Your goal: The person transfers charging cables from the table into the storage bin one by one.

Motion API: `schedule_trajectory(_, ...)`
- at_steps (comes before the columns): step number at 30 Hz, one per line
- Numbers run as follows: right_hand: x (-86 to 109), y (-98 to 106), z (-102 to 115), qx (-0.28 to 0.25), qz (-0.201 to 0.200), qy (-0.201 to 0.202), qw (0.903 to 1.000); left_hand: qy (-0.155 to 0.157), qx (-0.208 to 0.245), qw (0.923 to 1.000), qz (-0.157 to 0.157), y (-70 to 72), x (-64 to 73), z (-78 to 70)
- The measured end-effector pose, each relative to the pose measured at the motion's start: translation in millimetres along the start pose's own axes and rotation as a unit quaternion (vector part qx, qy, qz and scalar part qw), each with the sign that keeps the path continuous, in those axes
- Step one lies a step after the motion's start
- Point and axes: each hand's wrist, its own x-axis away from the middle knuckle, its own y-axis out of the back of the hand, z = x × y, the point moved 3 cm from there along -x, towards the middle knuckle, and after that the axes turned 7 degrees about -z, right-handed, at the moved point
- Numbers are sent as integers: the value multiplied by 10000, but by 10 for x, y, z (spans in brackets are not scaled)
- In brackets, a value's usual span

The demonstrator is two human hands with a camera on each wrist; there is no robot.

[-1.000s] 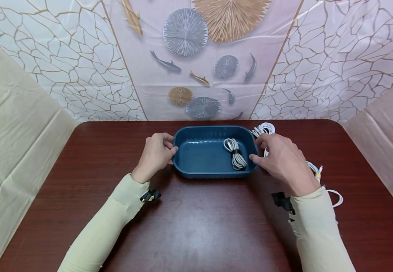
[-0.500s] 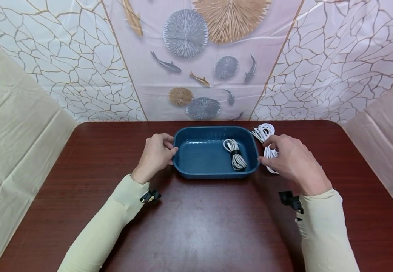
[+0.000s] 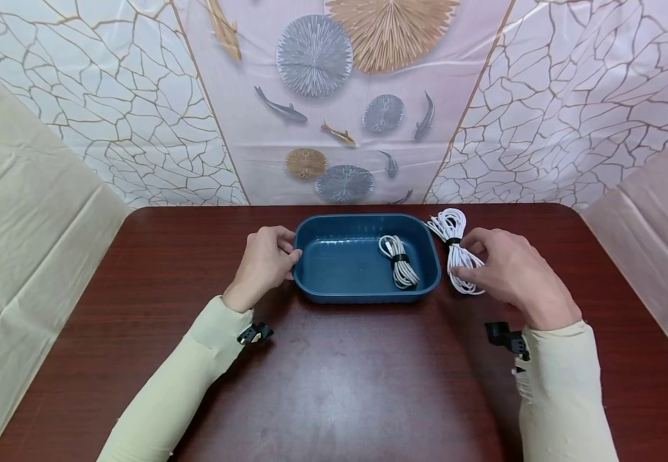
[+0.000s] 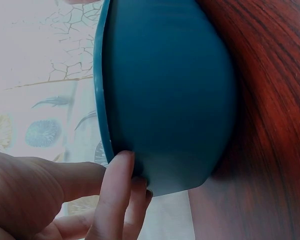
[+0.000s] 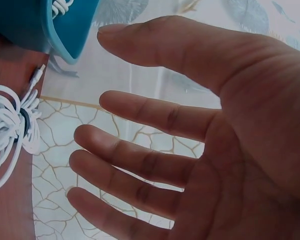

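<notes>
A blue rectangular plastic bin (image 3: 339, 263) stands on the table and contains a bundle of whitish cable (image 3: 401, 264) tied with a black strap. My left hand (image 3: 264, 263) pinches the bin's left rim; in the left wrist view, its fingertips (image 4: 121, 165) lie against the outer wall. My right hand (image 3: 509, 273) hovers just right of a second white cable bundle (image 3: 452, 240), its thumb overlapping the lower loops in the head view. The right wrist view has this palm facing the camera, fingers spread and holding nothing, with the same bundle (image 5: 7, 132) lying apart from them.
The dark red wooden table (image 3: 334, 378) ends at a patterned cloth backdrop (image 3: 345, 115). Beige cloth panels (image 3: 27, 212) close off both sides. Small black cameras (image 3: 255, 333) sit at both wrists.
My right hand has left the bin's right rim and moved rightward, uncovering the white cable bundle beside the bin. My left hand and the bin have stayed in place.
</notes>
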Motion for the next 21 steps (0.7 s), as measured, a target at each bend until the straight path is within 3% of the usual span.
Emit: schedule_trajectory(21,56,48,-164,66,40,-194,9998,-87,5,10000,-10,1,5,-8)
